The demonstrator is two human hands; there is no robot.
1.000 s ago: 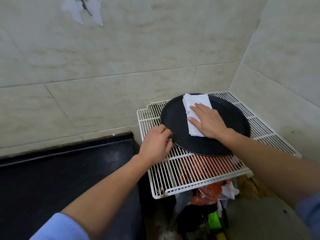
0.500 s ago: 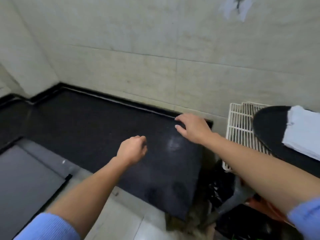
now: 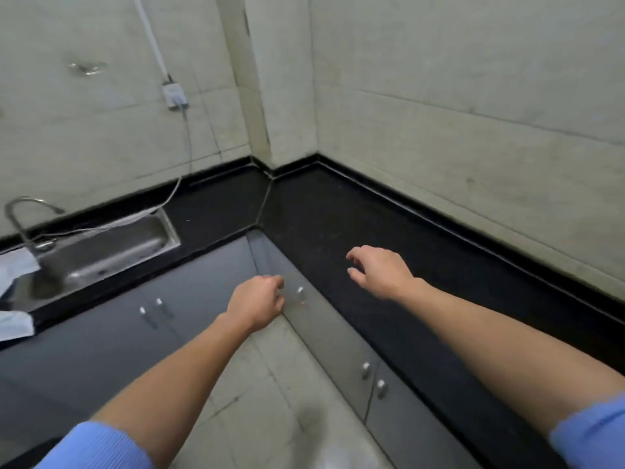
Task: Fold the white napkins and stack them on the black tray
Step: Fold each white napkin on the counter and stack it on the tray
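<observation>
From the head view, a glossy black stone countertop [image 3: 355, 225] ran in an L round a corner of pale tiled wall [image 3: 456, 79], with a brushed steel sink [image 3: 101, 252] and curved faucet [image 3: 20, 214] at left. White napkins [image 3: 15, 265] lay crumpled at the sink's left end. The left hand [image 3: 257, 302] hung loosely curled and empty before grey cabinet doors [image 3: 101, 336]; the right hand [image 3: 380, 270] hovered palm down over the counter, fingers slack, holding nothing.
</observation>
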